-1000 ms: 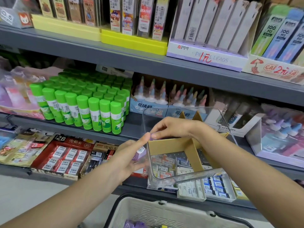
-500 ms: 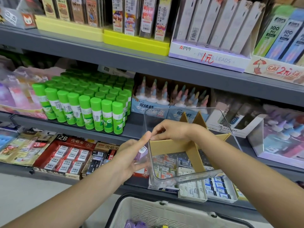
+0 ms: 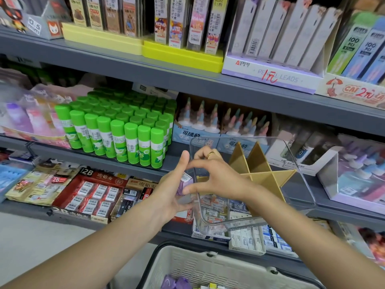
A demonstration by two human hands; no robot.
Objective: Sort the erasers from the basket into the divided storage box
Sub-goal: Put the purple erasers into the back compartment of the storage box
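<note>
— Glue sticks [image 3: 116,132] with green caps are seen at the left on the middle shelf [image 3: 187,84], upright in tight rows. What is shown below them?

— Red packs marked 2B [image 3: 91,192] are laid flat on the lower shelf. Just right of these, the left hand [image 3: 173,190] is raised, thumb pointing up, with its fingers curled round a purple eraser [image 3: 184,183] bearing a white label.

— Is the eraser touched by the other hand?

— Contact is made, it seems: the thumb tip of the right hand [image 3: 216,178] is placed against the eraser's lower edge, and the forefinger is bent over above it, at the left wall of the clear storage box [image 3: 300,184]. Whether a full pinch is formed cannot be told. A ring is worn on one finger.

— How is the box held?

— What carries it cannot be told; it is seen tilted before the shelves, against both hands. A tan cardboard divider [image 3: 260,170] is fitted inside it, crossing into several compartments. The eraser is kept just outside the left wall, not in any compartment.

— And lower down?

— A pale basket [image 3: 208,268] is seen at the bottom edge, with more purple erasers [image 3: 177,282] lying in it. Farther right, pastel-capped bottles [image 3: 358,165] are displayed in a lilac box.
</note>
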